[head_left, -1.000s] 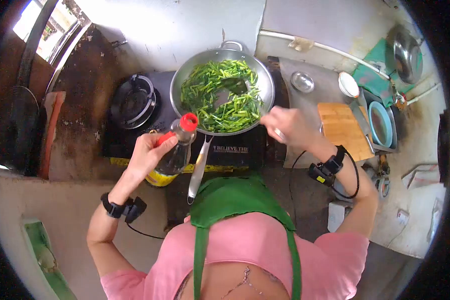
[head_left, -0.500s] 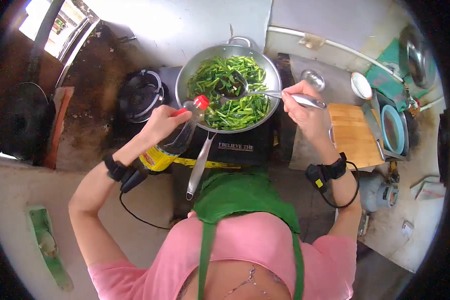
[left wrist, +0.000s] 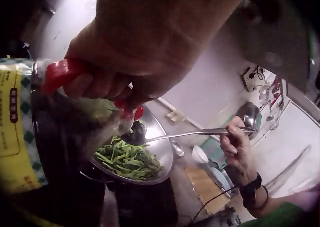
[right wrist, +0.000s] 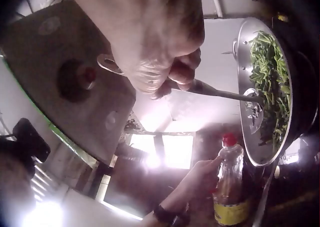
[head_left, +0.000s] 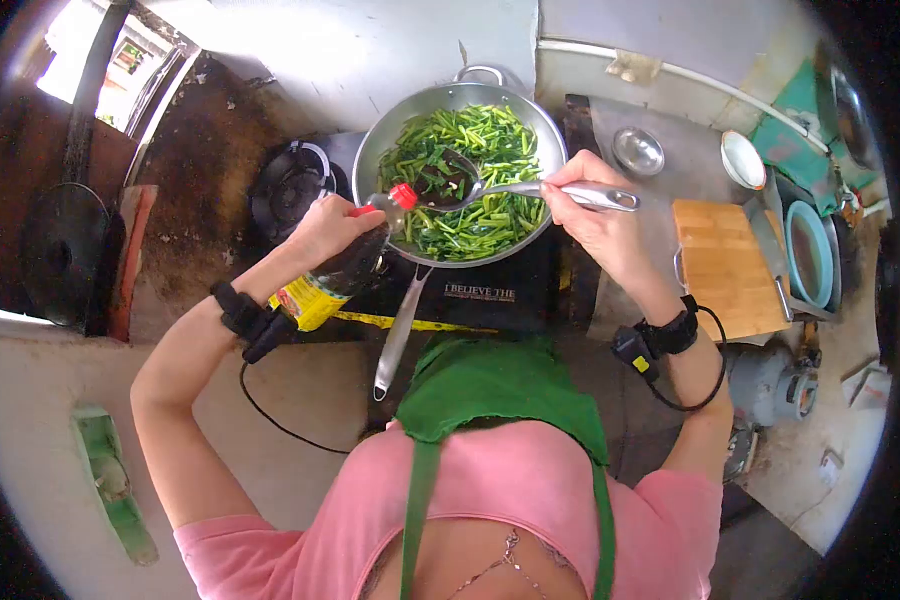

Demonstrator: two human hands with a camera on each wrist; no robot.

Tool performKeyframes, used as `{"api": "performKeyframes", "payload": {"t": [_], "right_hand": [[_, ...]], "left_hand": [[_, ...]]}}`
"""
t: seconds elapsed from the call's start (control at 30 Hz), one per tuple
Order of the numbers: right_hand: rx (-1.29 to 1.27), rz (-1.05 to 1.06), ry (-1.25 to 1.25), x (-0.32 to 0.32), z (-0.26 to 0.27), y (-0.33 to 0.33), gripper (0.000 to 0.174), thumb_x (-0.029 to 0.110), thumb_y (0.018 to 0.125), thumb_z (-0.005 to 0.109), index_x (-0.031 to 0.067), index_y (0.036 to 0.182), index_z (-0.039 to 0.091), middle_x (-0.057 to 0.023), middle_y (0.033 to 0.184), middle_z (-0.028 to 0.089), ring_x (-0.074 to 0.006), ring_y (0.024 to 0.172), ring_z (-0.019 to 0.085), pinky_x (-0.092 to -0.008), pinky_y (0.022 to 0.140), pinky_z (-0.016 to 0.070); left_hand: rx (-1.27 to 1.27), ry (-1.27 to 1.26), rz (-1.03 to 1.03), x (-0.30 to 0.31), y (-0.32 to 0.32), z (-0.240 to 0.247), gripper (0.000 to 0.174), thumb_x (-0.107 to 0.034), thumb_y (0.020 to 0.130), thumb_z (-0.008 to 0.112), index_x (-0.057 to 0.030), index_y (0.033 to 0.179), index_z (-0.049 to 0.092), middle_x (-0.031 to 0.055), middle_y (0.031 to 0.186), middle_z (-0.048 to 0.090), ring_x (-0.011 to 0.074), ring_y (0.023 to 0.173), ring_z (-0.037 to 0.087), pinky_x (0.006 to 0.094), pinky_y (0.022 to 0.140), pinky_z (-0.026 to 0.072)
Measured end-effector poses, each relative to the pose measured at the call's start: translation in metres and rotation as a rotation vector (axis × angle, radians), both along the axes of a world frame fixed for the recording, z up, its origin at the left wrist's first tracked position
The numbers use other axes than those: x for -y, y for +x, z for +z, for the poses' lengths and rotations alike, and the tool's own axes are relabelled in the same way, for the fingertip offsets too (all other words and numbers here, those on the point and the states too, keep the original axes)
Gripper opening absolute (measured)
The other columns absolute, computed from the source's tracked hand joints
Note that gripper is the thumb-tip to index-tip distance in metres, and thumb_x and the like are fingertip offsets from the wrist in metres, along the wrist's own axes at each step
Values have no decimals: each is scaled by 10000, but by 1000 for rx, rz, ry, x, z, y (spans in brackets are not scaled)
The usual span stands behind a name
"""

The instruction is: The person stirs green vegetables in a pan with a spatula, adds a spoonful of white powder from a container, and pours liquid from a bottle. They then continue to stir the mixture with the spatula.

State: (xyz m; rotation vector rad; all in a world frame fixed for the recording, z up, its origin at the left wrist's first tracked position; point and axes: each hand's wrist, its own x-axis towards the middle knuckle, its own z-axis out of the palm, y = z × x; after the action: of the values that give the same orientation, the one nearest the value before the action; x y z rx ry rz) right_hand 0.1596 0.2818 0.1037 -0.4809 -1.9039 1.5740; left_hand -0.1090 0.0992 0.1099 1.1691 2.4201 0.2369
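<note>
In the head view, the left hand point(head_left: 326, 232) grips the red handle of a dark sauce bottle point(head_left: 348, 262) with a yellow label. The bottle tilts toward the pan, its red-rimmed mouth above the pan's left edge. The right hand point(head_left: 602, 222) pinches the metal handle of a ladle point(head_left: 515, 189), whose bowl hangs over chopped green vegetables point(head_left: 485, 130). Dark liquid shows in the bowl, close to the bottle's mouth. A wide steel pan point(head_left: 373, 135) holds the greens. Fingers curl round the bottle's red handle point(left wrist: 65, 71) in the left wrist view.
The pan's long handle point(head_left: 402, 335) points toward the person's green apron. An unused burner point(head_left: 290, 190) lies left of the pan. At right are a small metal bowl point(head_left: 638, 151), a white bowl point(head_left: 743, 160), a cutting board point(head_left: 722, 262), a knife point(head_left: 767, 242) and a blue basin point(head_left: 808, 255).
The right hand has swung the ladle from being partly sunk in the greens to a raised, level hold near the bottle. The left hand has tipped the bottle further toward the ladle.
</note>
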Motion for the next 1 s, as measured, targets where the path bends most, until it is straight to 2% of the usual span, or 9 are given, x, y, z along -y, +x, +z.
{"api": "performKeyframes", "payload": {"t": [0.23,1.0], "right_hand": [[-72,35,11,-7,-11,-2,72,42,829,639,26,838,569,-4,733,597,-46,674,555,-199,589,445],[-77,56,33,-11,-17,-5,87,67,828,644,31,819,565,-5,721,594,-42,687,551,-220,610,455]], "left_hand": [[-46,-58,10,-6,-3,-1,509,-463,758,646,45,724,661,224,661,627,322,639,646,390,657,503],[-59,-181,1,-21,-2,1,526,-483,738,641,42,750,668,235,716,640,335,702,654,398,688,511]]}}
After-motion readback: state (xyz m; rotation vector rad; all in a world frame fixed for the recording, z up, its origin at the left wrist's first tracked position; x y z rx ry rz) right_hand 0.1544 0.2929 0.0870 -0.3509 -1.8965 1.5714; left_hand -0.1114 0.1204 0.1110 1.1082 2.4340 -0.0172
